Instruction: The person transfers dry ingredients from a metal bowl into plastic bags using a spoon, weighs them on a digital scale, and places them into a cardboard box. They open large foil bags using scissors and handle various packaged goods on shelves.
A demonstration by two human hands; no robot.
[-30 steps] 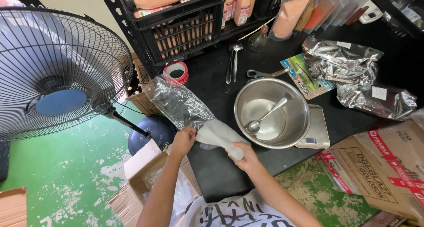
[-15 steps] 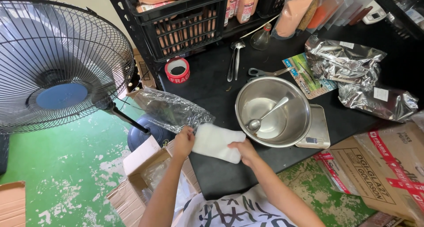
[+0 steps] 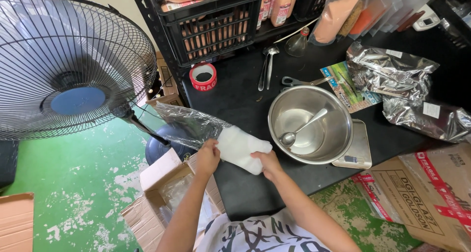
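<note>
A clear plastic bag (image 3: 235, 146) with white powder packed in its lower end lies across the near left edge of the black table (image 3: 235, 100). My left hand (image 3: 208, 157) grips the bag where the empty clear part meets the powder. My right hand (image 3: 267, 163) holds the filled end. The empty upper part of the bag trails left past the table edge. Just right of the bag a steel bowl (image 3: 310, 124) with a spoon (image 3: 300, 129) in it sits on a small white scale (image 3: 355, 149).
A standing fan (image 3: 68, 65) is at the left over the green floor. An open cardboard box (image 3: 164, 193) sits below the table edge. On the table: a red tape roll (image 3: 202, 77), two spoons (image 3: 266, 65), scissors (image 3: 301, 81), foil bags (image 3: 392, 78), a black crate (image 3: 211, 21). Cardboard boxes (image 3: 422, 193) stand at right.
The bag has been lowered from slanting upright to lying flatter across the table edge. Both hands shifted with it, and its clear end now trails left.
</note>
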